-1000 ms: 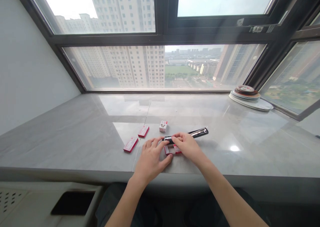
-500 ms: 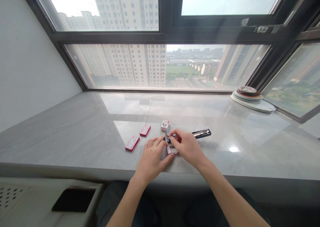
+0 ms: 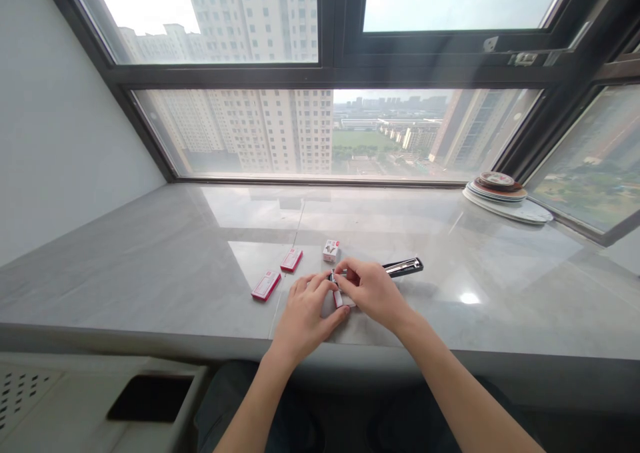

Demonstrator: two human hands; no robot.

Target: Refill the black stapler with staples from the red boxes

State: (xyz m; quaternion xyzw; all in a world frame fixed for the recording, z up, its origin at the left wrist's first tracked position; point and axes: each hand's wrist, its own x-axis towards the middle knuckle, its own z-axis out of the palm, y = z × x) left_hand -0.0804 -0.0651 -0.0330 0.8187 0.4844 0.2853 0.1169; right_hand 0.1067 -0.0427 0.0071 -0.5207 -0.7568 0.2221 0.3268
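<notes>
A black stapler (image 3: 403,267) lies opened out on the counter, its silver metal channel showing at the right. My left hand (image 3: 309,312) steadies its left end with bent fingertips, the thumb stretched toward me. Thumb and forefinger of my right hand (image 3: 373,290) are pinched at that same end, over the silver metal part; what lies between them is too small to make out. Under my hands, between them, sits a small red-and-white box (image 3: 339,299), partly covered. Just beyond the stapler stands a white staple box (image 3: 331,250) with red print.
Two flat red-and-white boxes, a nearer one (image 3: 266,286) and a farther one (image 3: 291,260), lie left of my hands. A stack of plates (image 3: 520,208) rests at the back right by the window. The grey counter (image 3: 150,273) ends at a front edge near my wrists.
My right hand's fingertips have shifted slightly left and now cover more of the stapler's silver end. My left hand stays in place on the stapler.
</notes>
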